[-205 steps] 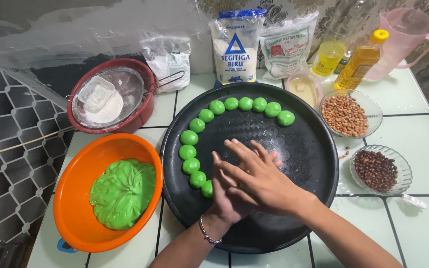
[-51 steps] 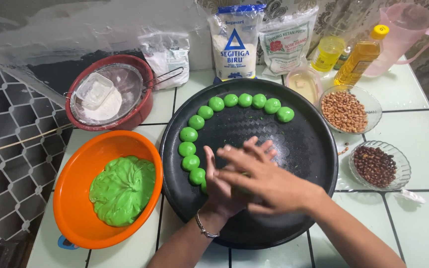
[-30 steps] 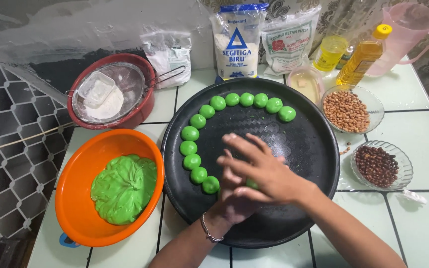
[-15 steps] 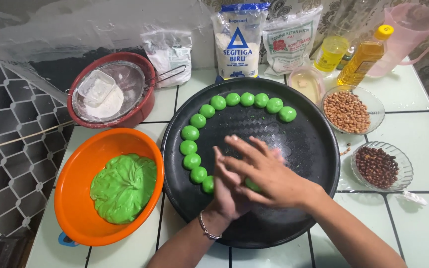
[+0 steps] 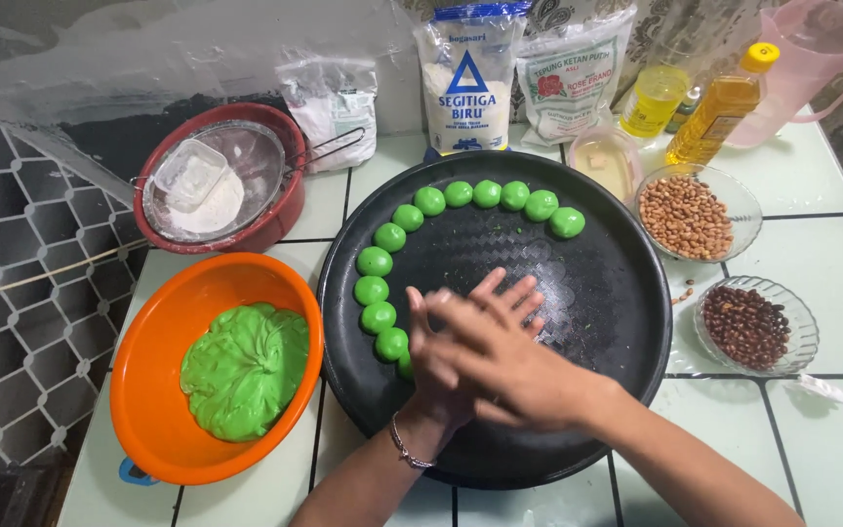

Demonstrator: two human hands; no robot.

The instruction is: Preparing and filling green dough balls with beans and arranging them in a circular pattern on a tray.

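Observation:
My left hand (image 5: 433,402) and my right hand (image 5: 504,369) are pressed palm to palm above the near middle of a round black tray (image 5: 626,256). The right hand lies on top. A small green dough piece, glimpsed between the palms a moment ago, is hidden now. Several green dough balls (image 5: 472,193) lie in an arc along the tray's far and left side, and the nearest ball (image 5: 392,344) sits just left of my hands. An orange bowl (image 5: 148,344) left of the tray holds a lump of green dough (image 5: 246,369).
A red bowl with a sieve of white flour (image 5: 217,178) stands at the back left. Flour bags (image 5: 467,83), an oil bottle (image 5: 719,102) and a pink jug (image 5: 817,49) line the back. Glass bowls of peanuts (image 5: 690,217) and dark beans (image 5: 755,327) sit right of the tray.
My palms keep sliding over each other above the tray. The right hand has shifted across the left, and the green piece seen between them is now covered.

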